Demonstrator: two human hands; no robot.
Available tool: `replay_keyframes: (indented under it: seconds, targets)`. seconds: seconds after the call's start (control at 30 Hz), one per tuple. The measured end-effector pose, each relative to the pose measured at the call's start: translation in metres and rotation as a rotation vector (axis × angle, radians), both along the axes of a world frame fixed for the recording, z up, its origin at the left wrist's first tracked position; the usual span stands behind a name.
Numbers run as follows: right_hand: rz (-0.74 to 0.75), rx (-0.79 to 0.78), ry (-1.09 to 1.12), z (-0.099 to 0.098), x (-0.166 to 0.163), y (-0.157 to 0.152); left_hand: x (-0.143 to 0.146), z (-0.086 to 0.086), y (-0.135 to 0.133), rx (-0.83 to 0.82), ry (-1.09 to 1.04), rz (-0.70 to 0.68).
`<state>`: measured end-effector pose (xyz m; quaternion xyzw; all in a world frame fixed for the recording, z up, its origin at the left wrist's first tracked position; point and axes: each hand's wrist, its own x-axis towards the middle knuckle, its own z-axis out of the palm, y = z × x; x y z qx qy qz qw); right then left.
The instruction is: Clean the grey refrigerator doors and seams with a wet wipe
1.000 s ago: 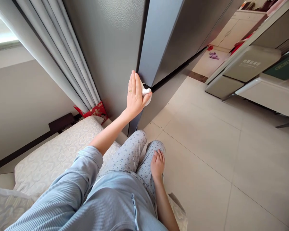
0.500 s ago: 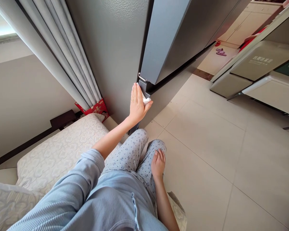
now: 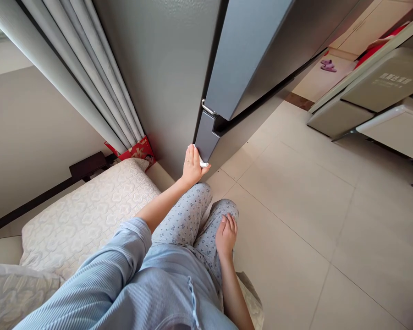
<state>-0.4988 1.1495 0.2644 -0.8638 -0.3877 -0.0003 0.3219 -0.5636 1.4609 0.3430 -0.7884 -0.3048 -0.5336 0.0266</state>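
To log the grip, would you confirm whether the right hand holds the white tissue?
No, the left hand holds the tissue; the right hand rests on the floral trousers.

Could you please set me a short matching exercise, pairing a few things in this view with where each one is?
Things:
1 left hand
2 right hand
3 white tissue
4 lilac slippers

Places:
A on the floor, beyond the door
B on floral pyjama trousers
C pressed to the lower end of the grey door
D under the left palm

Pairs: 1C, 2B, 3D, 4A
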Motion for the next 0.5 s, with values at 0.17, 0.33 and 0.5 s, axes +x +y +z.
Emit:
replay_keyframes:
  seconds: [0.17,0.33,0.5]
  targets:
    - [-0.01,-0.005,-0.016,0.001,-0.001,0.0,-0.008,-0.054,-0.004,-0.226,0.097,-0.088]
    - [-0.016,-0.017,-0.01,0.005,-0.002,0.0,-0.014,-0.08,-0.018,-0.351,0.152,-0.072]
    - [-0.018,-0.022,-0.005,0.005,-0.001,0.0,-0.016,-0.081,-0.029,-0.395,0.154,-0.072]
